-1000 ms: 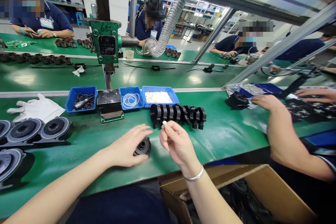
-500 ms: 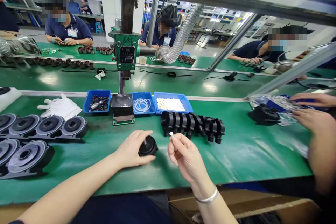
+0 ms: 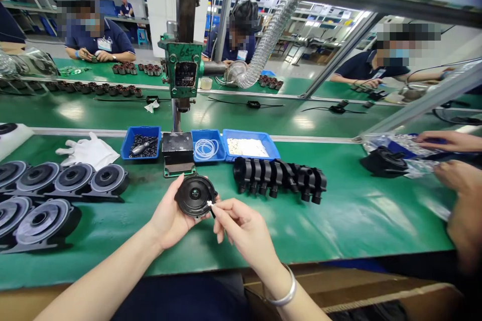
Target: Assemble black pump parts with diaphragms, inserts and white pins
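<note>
My left hand [image 3: 170, 219] holds a round black plastic part [image 3: 195, 195] upright above the green table, its open face turned toward me. My right hand [image 3: 241, 228] pinches a small white piece [image 3: 209, 203] at the lower right edge of that black part. Just behind the hands lies a row of black plastic parts [image 3: 278, 174] stacked side by side.
Three blue trays hold black bits [image 3: 141, 143], white rings [image 3: 205, 146] and white pieces [image 3: 248, 146]. A green press [image 3: 183, 71] stands between them. Black round housings [image 3: 56, 190] and a white glove [image 3: 88, 151] lie left. A co-worker's hands [image 3: 457, 185] are at the right.
My left hand lifted the black round part off the table and turned its face toward me. My right hand brought the white piece down to its edge.
</note>
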Tool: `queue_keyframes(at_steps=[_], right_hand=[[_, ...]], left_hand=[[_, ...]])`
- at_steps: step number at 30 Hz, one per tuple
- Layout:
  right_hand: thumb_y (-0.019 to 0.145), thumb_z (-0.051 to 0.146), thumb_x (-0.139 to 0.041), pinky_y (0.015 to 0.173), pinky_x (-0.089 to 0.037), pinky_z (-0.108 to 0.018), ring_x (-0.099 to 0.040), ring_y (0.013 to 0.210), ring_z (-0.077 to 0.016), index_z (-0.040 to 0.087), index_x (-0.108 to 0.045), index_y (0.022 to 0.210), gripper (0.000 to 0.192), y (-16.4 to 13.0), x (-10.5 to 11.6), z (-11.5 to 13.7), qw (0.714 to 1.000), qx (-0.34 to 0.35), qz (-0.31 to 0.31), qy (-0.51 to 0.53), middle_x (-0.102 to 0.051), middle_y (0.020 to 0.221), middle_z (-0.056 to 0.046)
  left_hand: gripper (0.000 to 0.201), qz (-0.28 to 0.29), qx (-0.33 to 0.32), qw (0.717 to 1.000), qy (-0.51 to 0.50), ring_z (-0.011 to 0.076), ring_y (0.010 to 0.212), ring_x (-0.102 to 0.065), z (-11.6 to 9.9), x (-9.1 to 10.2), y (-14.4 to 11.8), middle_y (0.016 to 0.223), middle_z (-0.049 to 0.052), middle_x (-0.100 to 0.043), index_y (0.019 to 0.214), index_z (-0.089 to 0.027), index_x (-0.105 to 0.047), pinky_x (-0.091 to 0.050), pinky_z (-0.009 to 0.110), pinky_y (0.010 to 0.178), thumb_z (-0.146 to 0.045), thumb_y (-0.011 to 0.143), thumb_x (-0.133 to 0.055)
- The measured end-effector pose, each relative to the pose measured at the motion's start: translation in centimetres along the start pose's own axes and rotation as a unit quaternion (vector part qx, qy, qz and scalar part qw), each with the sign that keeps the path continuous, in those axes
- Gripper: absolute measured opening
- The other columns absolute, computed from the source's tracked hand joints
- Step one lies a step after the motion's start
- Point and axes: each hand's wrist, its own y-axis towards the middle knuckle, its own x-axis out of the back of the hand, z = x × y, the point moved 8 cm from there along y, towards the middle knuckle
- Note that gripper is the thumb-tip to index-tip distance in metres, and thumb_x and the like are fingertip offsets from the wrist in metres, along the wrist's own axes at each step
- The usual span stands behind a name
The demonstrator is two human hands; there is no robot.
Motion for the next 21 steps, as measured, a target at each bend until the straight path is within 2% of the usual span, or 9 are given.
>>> queue_keyframes(at_steps=[4,9,14,21], right_hand=[[0.095,0.041,-0.06,0.048,-0.043,-0.02,-0.057,0.045,-0.0089,0.015,-0.065,0.087,0.028,0.1,-0.8,0.5,0.998,0.024,-0.008,-0.052,-0.061,0.058,0.002],[0.095,0.041,-0.058,0.046,-0.043,-0.019,-0.056,0.044,-0.0091,0.016,-0.065,0.086,0.027,0.5,-1.4,0.6,0.997,0.027,-0.014,-0.068,-0.06,0.057,0.002],[0.096,0.038,-0.057,0.046,-0.042,-0.018,-0.055,0.043,-0.0083,0.017,-0.063,0.084,0.025,0.7,-1.6,0.3,0.996,0.039,-0.022,-0.072,-0.06,0.057,0.003],[0.099,0.038,-0.053,0.045,-0.041,-0.018,-0.054,0.041,-0.0079,0.018,-0.058,0.08,0.028,0.5,-1.7,0.3,0.995,0.032,-0.014,-0.096,-0.06,0.055,0.004]], left_hand=[[0.049,-0.011,-0.053,0.998,0.025,0.0271,0.113,-0.066,-0.3,0.3,-0.3,0.114,0.014,-0.072,0.126,-0.014,-0.063,-0.055,0.034,0.088,-0.051,0.098,-0.046],[0.05,-0.009,-0.129,0.985,0.112,0.0266,0.126,-0.057,-0.5,0.6,-0.6,0.127,0.009,-0.068,0.13,-0.019,-0.061,-0.045,0.035,0.104,-0.054,0.095,-0.052],[0.045,0.001,-0.206,0.951,0.23,0.0272,0.135,-0.048,-1.1,0.4,-1.0,0.14,0.007,-0.059,0.133,-0.024,-0.059,-0.038,0.036,0.11,-0.051,0.098,-0.048],[0.043,0.007,-0.276,0.887,0.37,0.0259,0.137,-0.045,-1.4,0.4,-1.4,0.145,0.005,-0.055,0.139,-0.028,-0.054,-0.029,0.037,0.117,-0.047,0.102,-0.042]])
